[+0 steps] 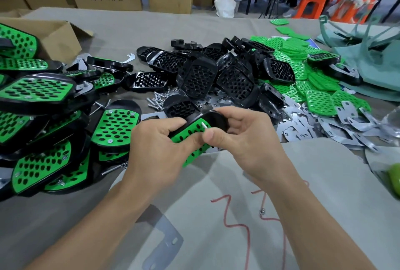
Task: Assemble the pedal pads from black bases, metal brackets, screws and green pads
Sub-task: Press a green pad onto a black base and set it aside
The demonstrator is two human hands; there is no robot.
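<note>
Presently the work centres on the held pedal pad (190, 132), and every position below is given from it. Far to its left and further back stands an open cardboard box (54, 34). One flap is folded out, but the inside is hidden from where I stand, so its contents cannot be stated.

Left of the pad lies a heap of finished pads (39, 92) (green faces mostly up). This placement is judged to separate completed work from raw stock.

The left hand (160, 140) grips the pad's left end, fingers curled around it. It tilts the green face upward, apparently to present the holes for the fastener. A screw (204, 126) stands in a hole near the pad's far end. The right hand (242, 137), just right of the pad, pinches that screw between thumb and forefinger, with the other fingers loosely curled. The step in hand is judged to be seating a screw through green pad and black base.

Just behind the pad, loose screws (155, 101) lie on the table. Behind them and to the right is the pile of black bases (216, 75). Further right and back lie the loose green pads (303, 75). Right of the held pad, the metal brackets (346, 127) lie spread flat.

These stocks sit directly on the table cloth (129, 27), with no tray or bin visible around them. They appear to be within arm's reach, presumably for quick picking.
</note>
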